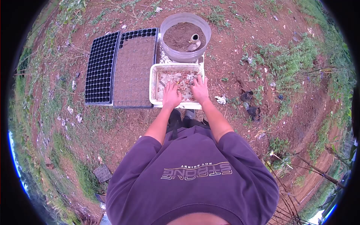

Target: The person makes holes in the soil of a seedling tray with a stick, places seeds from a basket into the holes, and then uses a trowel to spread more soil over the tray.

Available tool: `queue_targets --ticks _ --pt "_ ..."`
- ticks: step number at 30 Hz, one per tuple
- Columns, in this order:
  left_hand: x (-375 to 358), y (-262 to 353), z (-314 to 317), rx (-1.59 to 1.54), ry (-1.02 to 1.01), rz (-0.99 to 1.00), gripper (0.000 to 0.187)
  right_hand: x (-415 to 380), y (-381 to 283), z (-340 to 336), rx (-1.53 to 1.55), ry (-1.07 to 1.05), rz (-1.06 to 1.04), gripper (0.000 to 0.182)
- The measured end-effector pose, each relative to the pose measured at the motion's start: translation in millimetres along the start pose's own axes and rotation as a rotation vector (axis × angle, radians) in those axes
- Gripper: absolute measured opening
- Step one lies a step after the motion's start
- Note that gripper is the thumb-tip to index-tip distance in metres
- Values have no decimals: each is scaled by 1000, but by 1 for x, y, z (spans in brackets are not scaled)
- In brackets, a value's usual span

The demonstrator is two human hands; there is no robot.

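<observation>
— Where are the hands?
— Both lie flat, fingers spread, inside the white basket (154,87): left hand (171,95), right hand (200,91), resting on the pale bits (182,79) in it; they seem to grip nothing.
— Around it?
— A soil-filled tub (185,36) just beyond, a filled seedling tray (134,71) beside, an empty black tray (100,67) further left.

A white basket (154,87) is holding what seem to be pale and orange bits. Black seedling trays (100,67) are lying on reddish-brown ground (240,33); the shirt (195,176) is showing purple.
</observation>
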State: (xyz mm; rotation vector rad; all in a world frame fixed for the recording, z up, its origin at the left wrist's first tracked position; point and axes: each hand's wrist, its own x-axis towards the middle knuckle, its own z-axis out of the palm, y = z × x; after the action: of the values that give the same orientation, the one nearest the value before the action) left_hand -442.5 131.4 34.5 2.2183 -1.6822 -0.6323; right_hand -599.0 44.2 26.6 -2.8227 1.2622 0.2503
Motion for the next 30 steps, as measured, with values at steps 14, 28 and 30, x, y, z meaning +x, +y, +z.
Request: queue_targets --ticks 14,28,30 --pt "-1 -2 4 -21 6 -5 37 -1 2 0 102 61 4 17" --pt "-12 -11 -7 -120 320 213 30 -26 -3 -21 888 610 207 14" --pt "-19 -11 -11 -125 360 195 31 -25 -8 -19 975 644 173 13"
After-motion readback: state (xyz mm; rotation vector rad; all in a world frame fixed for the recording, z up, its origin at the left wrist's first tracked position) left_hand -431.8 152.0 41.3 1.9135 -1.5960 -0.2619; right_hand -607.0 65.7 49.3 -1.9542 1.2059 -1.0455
